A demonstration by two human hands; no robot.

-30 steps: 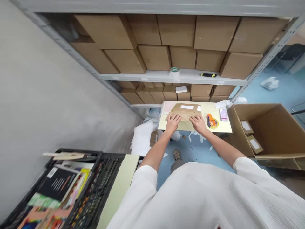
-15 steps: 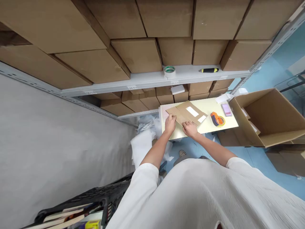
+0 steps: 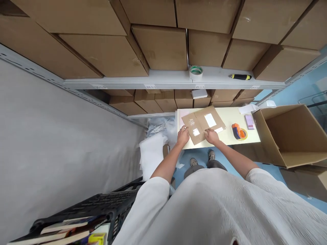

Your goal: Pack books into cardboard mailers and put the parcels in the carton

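Note:
A flat brown cardboard mailer (image 3: pixel 201 123) with white labels lies slanted on a small pale yellow table (image 3: pixel 224 139). My left hand (image 3: pixel 183 135) grips its near left corner, fingers curled on the edge. My right hand (image 3: pixel 211 135) holds its near right edge, fingers bent over the cardboard. A pink sheet (image 3: pixel 183 113) shows under the mailer at the table's far left.
An orange tape dispenser (image 3: pixel 238 131) and a purple item (image 3: pixel 249 121) lie on the table's right. A large cardboard box (image 3: pixel 288 136) stands open at the right. Shelves of brown boxes (image 3: pixel 160 47) rise behind, with a tape roll (image 3: pixel 196 72) and a knife (image 3: pixel 240 77). A black crate (image 3: pixel 84 217) is near left.
The mailer has been turned and drawn toward me, so a small label on its near flap now shows. Both hands moved with it to its near corners. The camera tilted upward.

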